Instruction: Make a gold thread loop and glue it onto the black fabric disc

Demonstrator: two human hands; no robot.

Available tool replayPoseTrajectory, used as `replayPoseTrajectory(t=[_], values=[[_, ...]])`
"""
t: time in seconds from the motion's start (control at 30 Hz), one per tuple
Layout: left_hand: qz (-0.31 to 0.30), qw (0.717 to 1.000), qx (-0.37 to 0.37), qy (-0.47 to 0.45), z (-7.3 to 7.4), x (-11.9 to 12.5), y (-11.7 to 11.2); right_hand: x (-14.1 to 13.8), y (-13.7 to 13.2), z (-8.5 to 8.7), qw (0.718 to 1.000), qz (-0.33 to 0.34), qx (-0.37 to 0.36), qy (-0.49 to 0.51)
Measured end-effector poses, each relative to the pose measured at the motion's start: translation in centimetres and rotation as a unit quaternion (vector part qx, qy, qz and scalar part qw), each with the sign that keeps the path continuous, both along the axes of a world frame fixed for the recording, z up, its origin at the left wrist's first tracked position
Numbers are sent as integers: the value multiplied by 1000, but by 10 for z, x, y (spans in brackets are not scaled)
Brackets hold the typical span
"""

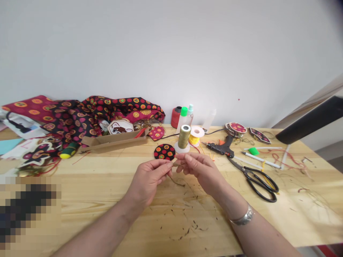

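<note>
Head view; left hand [147, 178], right hand [203, 170] angled inward, pinching thin cord [175, 182]

The cord [177, 183] is olive-brown, near the khaki of the thread spool [184, 138]. The round patch [164, 152] is black with red, orange and yellow floral medallions; the heaped cloth [112, 104] mixes black and crimson, similarly patterned. The scissors [244, 171] have black handles, the tabletop [102, 200] pale yellowish grain.

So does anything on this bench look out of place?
Just untidy leftovers: dark scraps lie strewn on the wooden table below the left hand and right hand, reddish threads trail in a loose tangle at right, and a yellow strand lies by the scissors handles. Nothing looks clearly spilled or broken.
</note>
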State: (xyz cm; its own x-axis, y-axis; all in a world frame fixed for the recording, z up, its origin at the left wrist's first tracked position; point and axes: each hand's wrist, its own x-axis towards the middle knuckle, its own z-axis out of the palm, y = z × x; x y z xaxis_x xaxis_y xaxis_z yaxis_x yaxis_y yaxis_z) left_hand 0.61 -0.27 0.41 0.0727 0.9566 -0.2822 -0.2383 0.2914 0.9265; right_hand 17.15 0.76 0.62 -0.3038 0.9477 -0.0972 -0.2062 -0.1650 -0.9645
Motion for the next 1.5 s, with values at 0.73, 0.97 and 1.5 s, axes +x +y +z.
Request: replayPoseTrajectory(t=[0.73,0.97,1.5], values=[[0,965,130,226,6,1,-6,3,-3,1,904,-86,325,-266],[8,957,143,253,4,3,-9,2,-3,0,895,-95,332,-281],[-34,885,296,359,-7,3,-13,2,-3,0,870,-72,375,-313]])
